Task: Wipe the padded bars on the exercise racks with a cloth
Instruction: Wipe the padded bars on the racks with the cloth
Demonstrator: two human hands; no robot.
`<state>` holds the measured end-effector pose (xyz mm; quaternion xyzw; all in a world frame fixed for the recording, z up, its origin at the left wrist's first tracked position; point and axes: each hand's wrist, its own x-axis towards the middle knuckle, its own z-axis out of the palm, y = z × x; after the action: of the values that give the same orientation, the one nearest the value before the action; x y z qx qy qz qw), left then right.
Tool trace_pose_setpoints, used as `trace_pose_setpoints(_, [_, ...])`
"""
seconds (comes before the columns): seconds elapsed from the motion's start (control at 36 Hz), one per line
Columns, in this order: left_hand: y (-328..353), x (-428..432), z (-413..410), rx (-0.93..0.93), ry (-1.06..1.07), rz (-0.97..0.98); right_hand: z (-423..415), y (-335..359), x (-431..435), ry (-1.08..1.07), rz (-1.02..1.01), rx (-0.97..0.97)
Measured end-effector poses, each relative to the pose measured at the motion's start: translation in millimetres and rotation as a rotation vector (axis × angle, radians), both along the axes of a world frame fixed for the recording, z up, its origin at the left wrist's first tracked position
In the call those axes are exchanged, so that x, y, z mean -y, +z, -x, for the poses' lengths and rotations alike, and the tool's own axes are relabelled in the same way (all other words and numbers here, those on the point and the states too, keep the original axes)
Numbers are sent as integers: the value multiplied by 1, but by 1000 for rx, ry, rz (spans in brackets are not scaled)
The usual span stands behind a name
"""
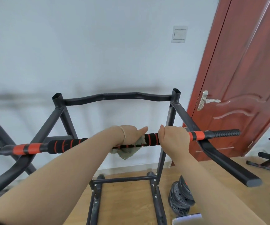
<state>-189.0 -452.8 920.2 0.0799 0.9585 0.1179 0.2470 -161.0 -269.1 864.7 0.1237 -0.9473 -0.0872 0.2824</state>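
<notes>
Both on padded bar [66,144], left hand [131,133] wrapping cloth [127,153], right hand [173,135] gripping

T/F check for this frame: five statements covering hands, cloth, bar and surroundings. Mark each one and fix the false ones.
1. The left hand holds the cloth against the padded bar. True.
2. The right hand hangs free of the bar. False: it grips the bar, just right of the cloth.
3. The bar's padding is plain blue. False: it is black with orange rings.
4. The weight plates lie piled on the floor. True.
5. The door is white. False: it is red-brown, with a metal lever handle.
</notes>
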Motion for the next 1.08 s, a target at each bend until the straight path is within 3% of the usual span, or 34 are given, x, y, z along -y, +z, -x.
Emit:
trace_pose_setpoints(0.08, [3,-4,9,43,-36,25,-6,2,1,16,65,36])
trace_pose_setpoints(0.17, [-4,-2,-1,-214,-310,203,-5,3,-2,14,-15,109])
trace_pose_setpoints(0.28, [-24,14,-24,-649,-471,379,-5,9,-4,-7,-121,208])
trace_pose_setpoints(0.39, [-41,39,-31,-925,-488,204,-1,22,-3,-17,-227,303])
trace_pose_setpoints(0.53, [-34,61,-42,-1079,-416,7,0,28,0,-72,-221,393])
trace_pose_setpoints(0.67, [-6,48,-57,-802,-336,-248,5,26,0,-84,-247,392])
trace_pose_setpoints(0.75, [-18,38,-41,-734,-432,-27,6,25,0,-87,-254,376])
trace_pose_setpoints(0.83, [-30,31,-36,-707,-345,242,7,23,-1,-75,-260,369])
trace_pose_setpoints(1.08, [-16,28,-25,-563,-247,351,14,22,-4,-58,-247,358])
